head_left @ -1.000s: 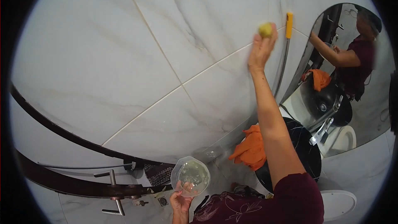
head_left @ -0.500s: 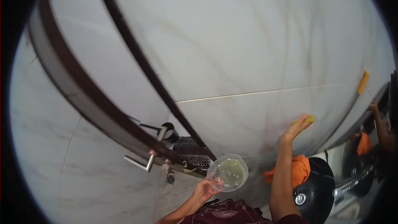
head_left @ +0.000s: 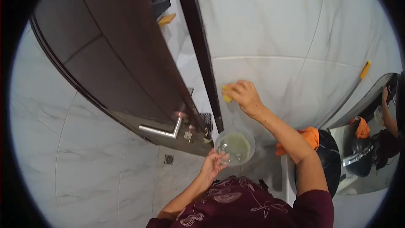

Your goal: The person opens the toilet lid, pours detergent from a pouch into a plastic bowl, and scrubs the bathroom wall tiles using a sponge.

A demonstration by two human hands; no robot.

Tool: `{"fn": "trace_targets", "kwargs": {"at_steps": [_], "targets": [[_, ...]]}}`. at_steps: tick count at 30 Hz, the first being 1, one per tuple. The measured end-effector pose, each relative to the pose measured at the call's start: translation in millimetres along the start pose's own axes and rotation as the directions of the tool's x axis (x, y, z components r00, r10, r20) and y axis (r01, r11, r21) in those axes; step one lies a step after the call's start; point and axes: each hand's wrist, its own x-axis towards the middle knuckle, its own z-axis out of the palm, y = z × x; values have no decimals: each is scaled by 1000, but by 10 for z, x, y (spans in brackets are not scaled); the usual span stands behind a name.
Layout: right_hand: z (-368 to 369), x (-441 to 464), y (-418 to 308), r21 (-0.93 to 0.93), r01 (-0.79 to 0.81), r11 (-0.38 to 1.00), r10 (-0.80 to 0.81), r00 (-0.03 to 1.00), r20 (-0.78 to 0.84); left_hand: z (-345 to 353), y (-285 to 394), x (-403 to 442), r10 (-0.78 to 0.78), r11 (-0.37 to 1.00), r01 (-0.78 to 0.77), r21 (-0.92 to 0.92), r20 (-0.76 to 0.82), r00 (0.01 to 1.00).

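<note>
My left hand [head_left: 213, 164] grips the rim of a clear plastic bowl [head_left: 251, 154] at the lower middle of the view. Pale, slightly cloudy liquid with some bubbles sits inside it. Up on the white marbled wall tile [head_left: 270, 21], my right hand [head_left: 248, 97] presses a yellow sponge [head_left: 227, 94] close to the dark door frame [head_left: 206, 67]. The fingers are curled over the sponge, so only its lower left part shows.
At left stands a partly open dark door [head_left: 122, 38] with a metal handle [head_left: 160, 131]. On the right are a black basin [head_left: 322, 164], an orange cloth [head_left: 310, 137], a faucet [head_left: 356, 156] and a mirror [head_left: 386, 118]. A floor drain [head_left: 168, 159] lies below the door.
My right hand has slid the sponge leftward and up along the wall toward the door frame. The bowl is slightly higher in view, and the camera has turned, showing more of the door.
</note>
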Motion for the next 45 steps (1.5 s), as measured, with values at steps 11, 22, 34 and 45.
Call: {"fn": "trace_targets", "kwargs": {"at_steps": [11, 22, 34, 45], "targets": [[408, -976, -1092, 22, -287, 958, 216, 766, 606, -222, 118, 113, 38, 999, -39, 8, 73, 997], [-217, -572, -744, 382, -416, 825, 315, 900, 302, 287, 294, 65, 4, 1000, -1, -30, 100, 995], [-415, -74, 684, -620, 213, 756, -221, 973, 64, 124, -38, 152, -17, 992, 23, -128, 49, 999], [-796, 691, 410, -575, 201, 793, -340, 930, -143, 7, -336, -4, -17, 982, 7, -189, -50, 999]]}}
